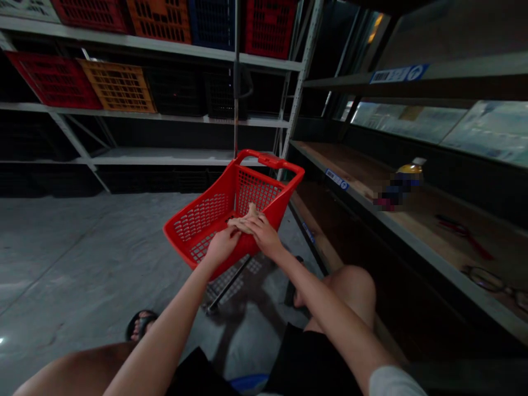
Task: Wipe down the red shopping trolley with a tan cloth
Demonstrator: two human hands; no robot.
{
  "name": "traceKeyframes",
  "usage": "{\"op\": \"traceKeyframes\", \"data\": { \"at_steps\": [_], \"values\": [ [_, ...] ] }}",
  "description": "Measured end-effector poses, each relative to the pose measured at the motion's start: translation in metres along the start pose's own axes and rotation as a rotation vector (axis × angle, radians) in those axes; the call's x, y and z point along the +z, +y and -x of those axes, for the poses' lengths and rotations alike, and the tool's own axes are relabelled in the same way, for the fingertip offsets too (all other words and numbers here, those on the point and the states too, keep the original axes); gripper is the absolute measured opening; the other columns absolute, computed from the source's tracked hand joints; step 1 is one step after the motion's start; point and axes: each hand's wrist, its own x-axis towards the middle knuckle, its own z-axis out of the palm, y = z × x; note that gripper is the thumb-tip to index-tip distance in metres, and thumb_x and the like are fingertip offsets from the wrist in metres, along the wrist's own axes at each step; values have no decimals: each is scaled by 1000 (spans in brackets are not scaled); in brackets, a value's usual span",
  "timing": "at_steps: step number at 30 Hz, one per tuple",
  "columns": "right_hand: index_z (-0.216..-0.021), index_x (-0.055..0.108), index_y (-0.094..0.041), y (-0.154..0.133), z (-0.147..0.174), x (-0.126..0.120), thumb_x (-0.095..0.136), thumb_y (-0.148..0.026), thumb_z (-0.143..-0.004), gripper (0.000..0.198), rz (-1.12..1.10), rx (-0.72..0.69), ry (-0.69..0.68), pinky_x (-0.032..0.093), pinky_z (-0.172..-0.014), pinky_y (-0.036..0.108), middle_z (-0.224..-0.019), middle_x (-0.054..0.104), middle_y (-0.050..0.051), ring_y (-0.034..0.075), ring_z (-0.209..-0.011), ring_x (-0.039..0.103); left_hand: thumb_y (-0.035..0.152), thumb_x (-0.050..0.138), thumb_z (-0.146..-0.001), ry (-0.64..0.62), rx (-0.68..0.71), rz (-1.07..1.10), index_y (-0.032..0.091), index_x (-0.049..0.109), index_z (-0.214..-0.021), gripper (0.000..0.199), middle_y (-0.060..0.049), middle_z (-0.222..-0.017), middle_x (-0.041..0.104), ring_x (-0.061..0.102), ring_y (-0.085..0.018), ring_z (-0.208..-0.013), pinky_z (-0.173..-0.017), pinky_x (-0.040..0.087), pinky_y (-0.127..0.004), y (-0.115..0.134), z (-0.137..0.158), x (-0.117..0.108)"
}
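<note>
A red plastic shopping cart [199, 224] with perforated sides stands on the floor in front of me. On its near rim lies a crumpled beige cloth [243, 221]. My left hand [223, 245] is closed at the cloth's left end, against the rim, with its fingertips partly hidden. Just right of it, my right hand [264, 235] presses the cloth onto the rim with bent fingers. A loose end of the cloth sticks up beyond the right fingers, over the basket.
Wooden shelving on the right holds a bottle [411, 168], a red-handled tool [466, 234] and eyeglasses [487, 279]. White racks behind the cart carry plastic crates, including an orange one [119, 85]. My knee [350, 289] is close to the right shelf.
</note>
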Motion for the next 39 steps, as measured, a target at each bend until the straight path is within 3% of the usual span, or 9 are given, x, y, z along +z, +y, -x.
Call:
{"op": "traceKeyframes", "data": {
  "at_steps": [5,8,11,15,19,24,29,33,39],
  "values": [
    [-129,68,-24,68,-28,-65,41,-8,-95,46,60,128,46,33,-120,49,-133,64,7,25,-128,44,50,34,-102,-133,81,-299,22,74,-112,49,-11,-105,78,73,-27,-98,-90,53,-36,-55,32,-31],
    [-126,70,-22,72,-32,-66,42,-6,-94,45,77,225,85,34,-119,49,-132,64,9,26,-130,44,48,31,-102,-154,188,-427,22,75,-93,52,-11,-96,78,72,-25,-97,-92,51,-35,-85,53,-38],
    [-118,72,-21,28,-18,-35,42,-8,-96,40,72,214,34,39,-117,46,-131,64,9,26,-128,46,41,26,-103,-83,189,-516,19,74,-87,55,-13,-90,77,71,-26,-93,-92,49,-37,-87,63,-28],
    [-120,71,-29,-57,23,3,46,-16,-99,35,9,136,-14,42,-119,41,-132,66,2,23,-128,50,33,22,-102,62,108,-534,14,74,-86,58,-18,-86,76,71,-30,-88,-89,48,-42,-63,72,-5],
    [-134,62,-41,-89,62,-5,48,-16,-96,47,-108,33,-69,44,-120,41,-136,65,-4,22,-135,51,31,20,-103,113,65,-503,12,75,-90,60,-19,-92,77,71,-30,-89,-91,46,-43,-31,86,15],
    [-133,66,-29,-13,62,-41,42,-9,-93,50,-210,23,-60,39,-122,48,-140,63,5,22,-137,51,41,26,-106,-3,182,-442,16,73,-96,54,-15,-93,76,70,-27,-91,-88,46,-39,-2,97,22],
    [-133,66,-22,49,52,-54,41,-4,-84,58,-300,206,69,29,-127,48,-150,56,9,21,-144,47,53,37,-103,-39,365,-389,21,71,-100,47,-12,-103,74,66,-26,-103,-94,45,-37,-23,90,-5],
    [-127,70,-28,11,91,-38,42,-11,-90,49,-368,328,185,32,-125,53,-148,58,5,23,-142,50,48,33,-105,-37,368,-431,19,69,-93,48,-12,-96,73,65,-26,-100,-100,43,-39,-44,84,-9],
    [-144,53,-45,-75,163,-13,40,-24,-102,49,-400,409,228,33,-127,49,-154,50,-3,19,-147,43,43,35,-105,106,281,-430,20,66,-96,40,-12,-98,72,63,-27,-102,-101,42,-40,-30,92,19]
  ]
}}
